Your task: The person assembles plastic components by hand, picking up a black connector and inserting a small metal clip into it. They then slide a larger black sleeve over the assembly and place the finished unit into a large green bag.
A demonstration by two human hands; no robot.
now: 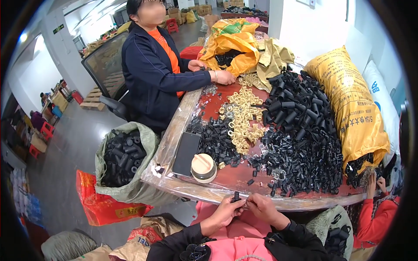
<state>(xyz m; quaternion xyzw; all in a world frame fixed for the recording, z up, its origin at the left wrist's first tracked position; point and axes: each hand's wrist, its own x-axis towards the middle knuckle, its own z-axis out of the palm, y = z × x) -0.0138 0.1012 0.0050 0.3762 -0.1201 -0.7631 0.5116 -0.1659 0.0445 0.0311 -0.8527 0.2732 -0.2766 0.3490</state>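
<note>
Just off the table's near edge, my left hand is closed around a small black plastic part, whose upper end sticks up past the fingers. Close beside it, my right hand has thumb and fingers pinched together; whatever they hold is too small or hidden. Beyond my hands on the red tabletop lies a wide heap of small black plastic pieces. Another pile of small black parts sits to its left, and cream-coloured plastic buckles are heaped between them.
A lidded round container and a dark phone lie near the table's left corner. Black tubes pile up beside a yellow sack. A green sack stands left. One co-worker sits across; another's red sleeve is at right.
</note>
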